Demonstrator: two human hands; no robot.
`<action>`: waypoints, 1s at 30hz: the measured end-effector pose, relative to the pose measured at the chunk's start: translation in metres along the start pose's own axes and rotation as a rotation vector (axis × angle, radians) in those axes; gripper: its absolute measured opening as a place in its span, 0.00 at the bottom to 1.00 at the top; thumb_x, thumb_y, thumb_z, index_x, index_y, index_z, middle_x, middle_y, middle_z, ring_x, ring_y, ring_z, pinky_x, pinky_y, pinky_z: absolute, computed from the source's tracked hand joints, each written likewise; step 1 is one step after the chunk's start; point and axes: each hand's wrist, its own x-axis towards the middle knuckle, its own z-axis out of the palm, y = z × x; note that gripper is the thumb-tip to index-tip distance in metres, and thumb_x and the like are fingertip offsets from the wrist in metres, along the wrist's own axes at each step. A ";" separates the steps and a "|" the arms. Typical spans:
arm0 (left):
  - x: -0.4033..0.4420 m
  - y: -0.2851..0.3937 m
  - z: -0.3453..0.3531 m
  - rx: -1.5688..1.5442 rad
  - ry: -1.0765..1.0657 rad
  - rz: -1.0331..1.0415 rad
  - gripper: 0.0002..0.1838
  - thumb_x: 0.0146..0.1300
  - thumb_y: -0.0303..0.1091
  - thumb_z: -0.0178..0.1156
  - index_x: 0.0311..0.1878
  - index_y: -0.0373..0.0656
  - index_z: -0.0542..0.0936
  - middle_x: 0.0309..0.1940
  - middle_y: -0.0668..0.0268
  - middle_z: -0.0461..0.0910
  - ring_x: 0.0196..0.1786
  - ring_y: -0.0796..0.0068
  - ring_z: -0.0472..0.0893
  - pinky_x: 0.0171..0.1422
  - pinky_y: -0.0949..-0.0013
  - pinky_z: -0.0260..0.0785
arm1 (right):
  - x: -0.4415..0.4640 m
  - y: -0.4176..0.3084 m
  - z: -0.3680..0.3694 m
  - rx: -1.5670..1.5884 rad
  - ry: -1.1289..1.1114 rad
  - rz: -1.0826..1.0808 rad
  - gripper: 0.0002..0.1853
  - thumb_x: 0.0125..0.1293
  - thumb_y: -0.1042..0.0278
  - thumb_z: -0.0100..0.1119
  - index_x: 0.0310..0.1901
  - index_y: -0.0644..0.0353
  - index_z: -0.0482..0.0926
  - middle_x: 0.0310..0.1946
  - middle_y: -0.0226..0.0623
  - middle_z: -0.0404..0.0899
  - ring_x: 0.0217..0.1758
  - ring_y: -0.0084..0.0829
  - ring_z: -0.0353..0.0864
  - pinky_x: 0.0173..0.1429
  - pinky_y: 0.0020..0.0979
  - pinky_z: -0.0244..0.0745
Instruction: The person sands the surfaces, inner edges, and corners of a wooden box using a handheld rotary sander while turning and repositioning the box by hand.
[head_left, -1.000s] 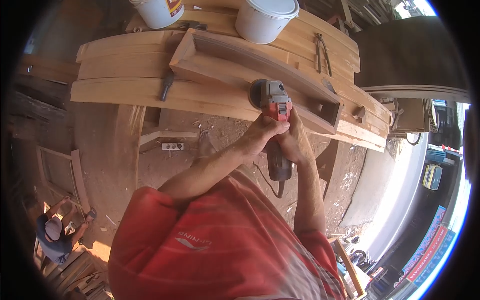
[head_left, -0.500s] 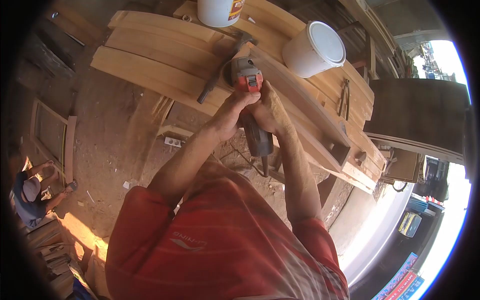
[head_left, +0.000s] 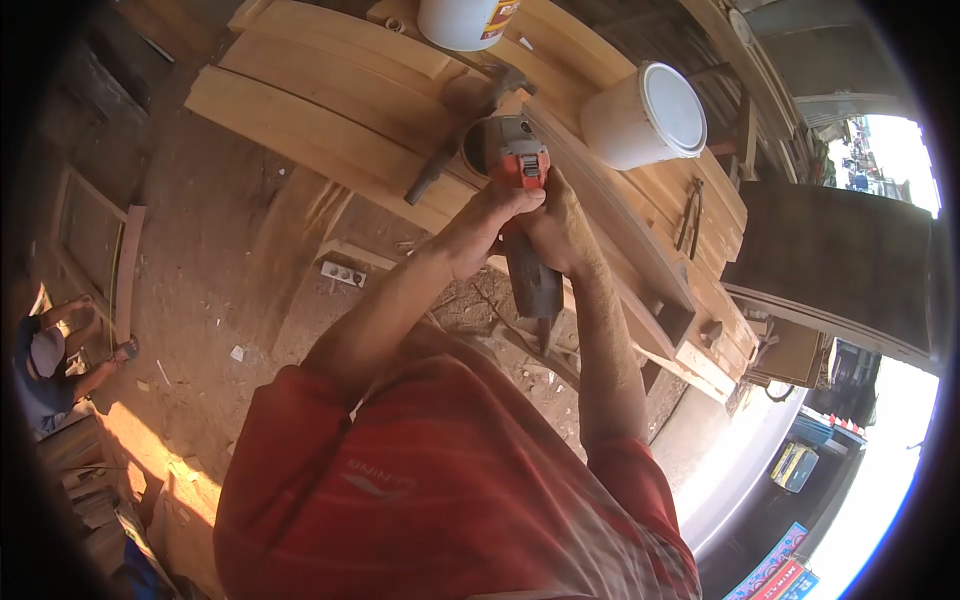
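Both my hands are wrapped round a red and grey angle grinder [head_left: 533,275]. My left hand [head_left: 493,222] closes round its front body from the left, and my right hand [head_left: 560,222] grips it from the right. The grinder's disc [head_left: 474,148] is at the near left end of a long wooden box frame [head_left: 610,215]; whether it touches the wood cannot be made out. Close to the disc, on the left, lies a dark hammer [head_left: 430,172] on the wooden boards [head_left: 330,120].
Two white buckets [head_left: 625,118] and pincers [head_left: 690,215] stand or lie on the boards. A power strip [head_left: 344,273] is on the ground. At the far left a person [head_left: 48,352] crouches beside a wooden frame [head_left: 128,265].
Over the last second the grinder and both hands moved left along the box frame to its end, and the view turned. In the last half second they shifted only slightly.
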 end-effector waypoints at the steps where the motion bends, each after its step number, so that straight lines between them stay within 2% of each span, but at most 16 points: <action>1: -0.003 -0.004 0.003 0.009 0.000 -0.003 0.34 0.74 0.52 0.64 0.77 0.49 0.68 0.64 0.70 0.77 0.69 0.72 0.77 0.70 0.58 0.74 | -0.005 0.010 0.004 0.097 0.056 0.001 0.33 0.58 0.62 0.73 0.61 0.68 0.72 0.51 0.57 0.84 0.56 0.46 0.87 0.60 0.43 0.82; 4: -0.004 -0.011 0.012 0.122 -0.025 0.099 0.36 0.74 0.52 0.64 0.79 0.48 0.67 0.63 0.68 0.77 0.68 0.72 0.77 0.70 0.58 0.73 | -0.024 0.011 0.012 0.281 0.149 -0.067 0.32 0.61 0.59 0.72 0.61 0.67 0.72 0.50 0.57 0.84 0.56 0.47 0.87 0.60 0.44 0.82; 6: -0.006 -0.010 0.002 0.081 -0.014 0.097 0.34 0.74 0.51 0.64 0.77 0.48 0.68 0.63 0.68 0.76 0.68 0.74 0.75 0.72 0.59 0.71 | -0.023 0.010 0.017 0.386 0.138 0.001 0.32 0.64 0.57 0.69 0.63 0.68 0.70 0.51 0.58 0.85 0.56 0.49 0.88 0.60 0.44 0.82; 8: -0.005 -0.008 -0.008 0.014 -0.008 0.089 0.31 0.75 0.48 0.64 0.75 0.47 0.70 0.64 0.69 0.74 0.68 0.78 0.72 0.75 0.63 0.65 | -0.010 0.019 0.021 0.089 0.051 -0.043 0.33 0.66 0.53 0.69 0.62 0.70 0.69 0.51 0.61 0.85 0.57 0.54 0.87 0.59 0.46 0.81; 9: -0.006 -0.004 -0.012 0.026 -0.045 0.051 0.31 0.75 0.48 0.64 0.75 0.47 0.70 0.64 0.69 0.74 0.68 0.78 0.72 0.75 0.63 0.65 | -0.010 0.009 0.021 0.098 0.099 -0.019 0.33 0.66 0.53 0.69 0.62 0.70 0.69 0.51 0.61 0.85 0.57 0.54 0.87 0.59 0.46 0.81; 11: -0.007 0.000 -0.012 -0.039 -0.010 0.008 0.31 0.76 0.48 0.63 0.75 0.46 0.70 0.63 0.69 0.75 0.67 0.77 0.74 0.74 0.63 0.67 | -0.016 -0.024 0.010 -0.096 0.011 0.121 0.36 0.65 0.48 0.69 0.61 0.71 0.68 0.50 0.63 0.85 0.58 0.60 0.86 0.60 0.50 0.80; 14: -0.005 -0.020 0.008 0.004 -0.012 -0.039 0.31 0.76 0.48 0.63 0.75 0.45 0.70 0.64 0.69 0.75 0.66 0.76 0.76 0.73 0.63 0.68 | -0.042 -0.013 -0.011 -0.094 0.029 0.196 0.37 0.65 0.45 0.68 0.59 0.72 0.69 0.51 0.64 0.84 0.59 0.63 0.85 0.61 0.52 0.79; 16: -0.008 -0.036 0.028 0.044 -0.029 -0.073 0.31 0.77 0.48 0.62 0.75 0.44 0.69 0.63 0.69 0.75 0.66 0.77 0.75 0.74 0.64 0.67 | -0.065 0.005 -0.021 -0.057 0.047 0.225 0.37 0.65 0.45 0.67 0.60 0.70 0.68 0.51 0.64 0.84 0.59 0.61 0.86 0.62 0.51 0.79; 18: -0.002 -0.065 0.037 0.096 -0.129 -0.067 0.30 0.77 0.48 0.62 0.74 0.42 0.70 0.62 0.70 0.74 0.64 0.79 0.74 0.74 0.66 0.66 | -0.088 0.053 -0.019 0.092 0.164 0.184 0.37 0.64 0.45 0.68 0.61 0.69 0.69 0.51 0.63 0.84 0.59 0.59 0.86 0.62 0.50 0.79; 20: 0.000 -0.084 0.059 0.132 -0.136 -0.109 0.30 0.78 0.48 0.61 0.74 0.41 0.70 0.60 0.71 0.74 0.62 0.80 0.74 0.74 0.67 0.65 | -0.109 0.098 -0.023 0.209 0.225 0.154 0.37 0.63 0.45 0.70 0.61 0.67 0.69 0.51 0.62 0.84 0.60 0.57 0.86 0.62 0.48 0.80; 22: 0.007 -0.115 0.073 0.123 -0.301 -0.273 0.29 0.78 0.48 0.61 0.73 0.41 0.71 0.59 0.70 0.75 0.62 0.81 0.74 0.74 0.67 0.65 | -0.147 0.048 -0.069 0.104 0.259 0.339 0.38 0.62 0.45 0.71 0.62 0.68 0.70 0.53 0.61 0.84 0.61 0.56 0.86 0.63 0.47 0.79; 24: 0.008 -0.138 0.104 0.125 -0.311 -0.303 0.27 0.78 0.47 0.62 0.71 0.41 0.72 0.57 0.70 0.77 0.61 0.80 0.76 0.73 0.67 0.66 | -0.178 0.068 -0.086 0.111 0.300 0.414 0.39 0.62 0.46 0.71 0.64 0.68 0.70 0.55 0.60 0.83 0.63 0.55 0.85 0.65 0.47 0.78; 26: 0.009 -0.157 0.130 0.112 -0.379 -0.386 0.29 0.78 0.48 0.59 0.73 0.41 0.71 0.61 0.65 0.80 0.65 0.78 0.78 0.68 0.66 0.72 | -0.207 0.086 -0.099 0.167 0.401 0.376 0.37 0.64 0.49 0.69 0.66 0.66 0.70 0.57 0.60 0.83 0.65 0.55 0.84 0.66 0.48 0.78; 27: 0.015 -0.169 0.138 0.111 -0.486 -0.465 0.30 0.77 0.48 0.60 0.74 0.42 0.70 0.60 0.66 0.79 0.64 0.78 0.78 0.69 0.67 0.72 | -0.221 0.104 -0.105 0.170 0.433 0.397 0.35 0.67 0.51 0.67 0.69 0.64 0.70 0.58 0.58 0.83 0.65 0.53 0.84 0.66 0.48 0.78; 30: 0.020 -0.209 0.173 0.195 -0.501 -0.418 0.30 0.76 0.49 0.60 0.75 0.44 0.70 0.63 0.66 0.77 0.65 0.77 0.77 0.70 0.65 0.71 | -0.257 0.125 -0.124 0.248 0.520 0.454 0.34 0.70 0.51 0.66 0.70 0.63 0.70 0.59 0.56 0.84 0.65 0.51 0.84 0.66 0.47 0.78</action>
